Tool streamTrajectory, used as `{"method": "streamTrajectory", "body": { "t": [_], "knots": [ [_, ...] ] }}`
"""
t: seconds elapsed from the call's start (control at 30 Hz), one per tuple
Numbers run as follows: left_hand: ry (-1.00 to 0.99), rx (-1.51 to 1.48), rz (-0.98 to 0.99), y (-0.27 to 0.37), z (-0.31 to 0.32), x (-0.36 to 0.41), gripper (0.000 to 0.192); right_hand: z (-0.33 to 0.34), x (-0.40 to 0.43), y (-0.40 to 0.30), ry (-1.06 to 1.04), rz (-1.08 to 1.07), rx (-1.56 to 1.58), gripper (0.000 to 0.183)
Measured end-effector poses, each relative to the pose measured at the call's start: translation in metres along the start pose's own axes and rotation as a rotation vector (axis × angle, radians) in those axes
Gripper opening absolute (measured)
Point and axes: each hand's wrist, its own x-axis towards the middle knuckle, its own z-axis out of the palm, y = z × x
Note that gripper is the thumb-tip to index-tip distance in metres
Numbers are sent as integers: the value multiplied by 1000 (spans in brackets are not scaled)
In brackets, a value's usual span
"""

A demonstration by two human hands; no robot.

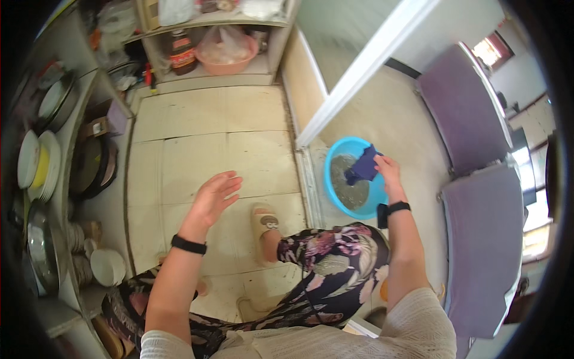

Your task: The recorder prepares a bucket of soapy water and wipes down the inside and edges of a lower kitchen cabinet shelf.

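Note:
My right hand (388, 170) grips a dark blue cloth (364, 165) by its edge. The cloth hangs over a bright blue plastic basin (331, 197), its lower end at the murky grey water (347, 188) inside. That basin stands on the floor just past a door track, to my right. Above the tiled floor, my left hand (218, 194) is held out with nothing in it, fingers extended and the thumb apart.
A white door-frame post (363, 72) rises beside the basin. Left of me, open shelves hold white bowls (107, 267), plates (50, 166) and pans (87, 168). Ahead, a low shelf carries a pink basin (228, 67) and a bottle (183, 53). Purple-grey covered panels (484, 242) line the right.

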Motion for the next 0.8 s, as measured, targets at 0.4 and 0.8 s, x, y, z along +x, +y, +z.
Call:
{"method": "streamTrajectory", "body": {
  "t": [0.4,0.8],
  "knots": [
    [182,-200,-60,-22,-64,8,42,146,-92,-208,-816,-409,-109,23],
    [798,-243,-22,-31,-173,2,46,469,-126,-168,-1400,-917,-430,39]
  ]
}}
